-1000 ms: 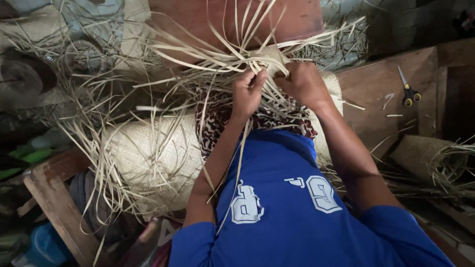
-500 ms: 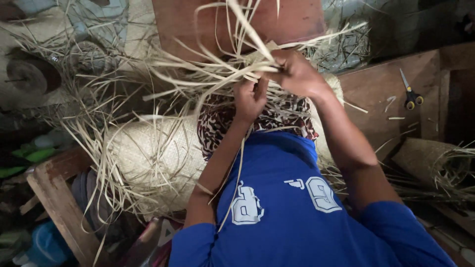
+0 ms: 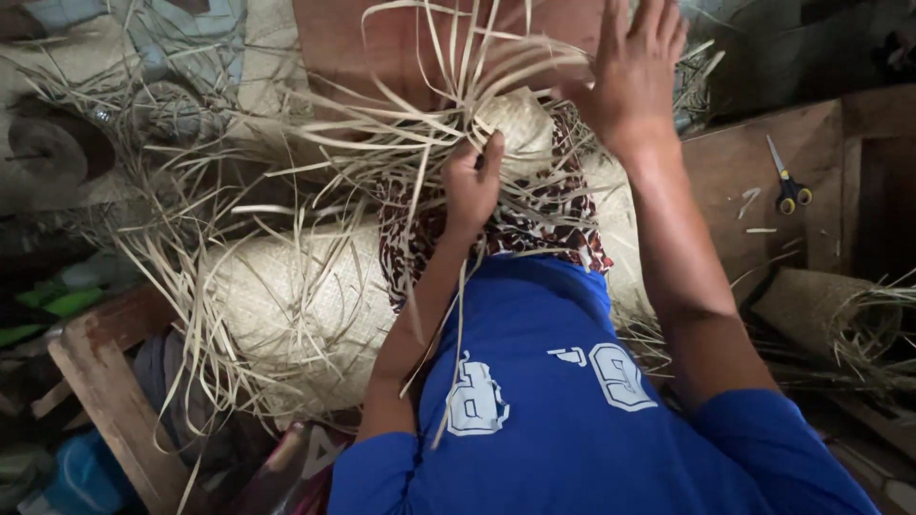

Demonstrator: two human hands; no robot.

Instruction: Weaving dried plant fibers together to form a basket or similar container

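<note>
My left hand point(image 3: 472, 181) is closed around a bunch of pale straw strands point(image 3: 401, 124) at the edge of a small woven piece point(image 3: 523, 119). The piece rests on my lap, over a patterned red and dark cloth point(image 3: 544, 215). My right hand point(image 3: 634, 72) is raised above and to the right of the weaving. Its fingers are spread and it holds nothing. Loose strands fan out to the left and upward from the weaving.
A large rolled woven mat point(image 3: 286, 305) lies at the left of my lap, with frayed strands around it. Scissors with yellow and blue handles point(image 3: 787, 186) lie on a wooden surface point(image 3: 735, 162) at the right. Another woven roll point(image 3: 821, 310) sits lower right. A wooden plank point(image 3: 105, 391) is lower left.
My right hand let go of the strands, rose up and to the right, and opened. My left hand stayed gripping the strands at the weaving.
</note>
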